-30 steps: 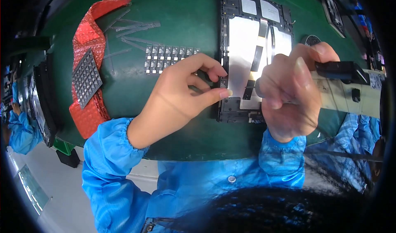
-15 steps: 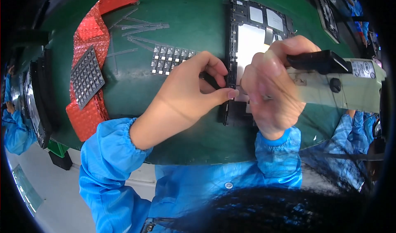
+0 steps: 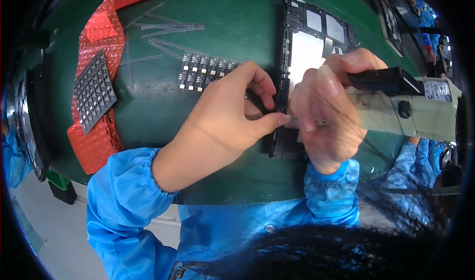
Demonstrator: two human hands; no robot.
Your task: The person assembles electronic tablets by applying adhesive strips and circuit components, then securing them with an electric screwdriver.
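Note:
A black flat device housing (image 3: 292,17) with pale metal plates lies right of the middle, its long left edge toward my left hand (image 3: 225,109). That hand is closed at this edge: the thumb tip touches the edge, and the curled fingers close around a narrow dark thing (image 3: 255,101) whose kind I cannot make out. Over the lower right of the housing hovers my right hand (image 3: 329,106), slightly blurred, its fingers bent in and pressed together. Whatever they may hold is hidden. Just left of my left hand lies a panel of small circuit boards (image 3: 195,72), partly covered by the hand.
Red bubble wrap (image 3: 99,37) lies at the left with a second circuit board panel (image 3: 94,92) on it. Thin grey strips (image 3: 170,29) are scattered behind. A pale green machine (image 3: 420,106) with a black handle (image 3: 383,82) reaches in from the right. Another person's sleeve (image 3: 401,166) shows at right.
The whole view has shifted a little: the bubble wrap sits further left and the housing slightly further right. Both hands keep nearly the same pose at the housing.

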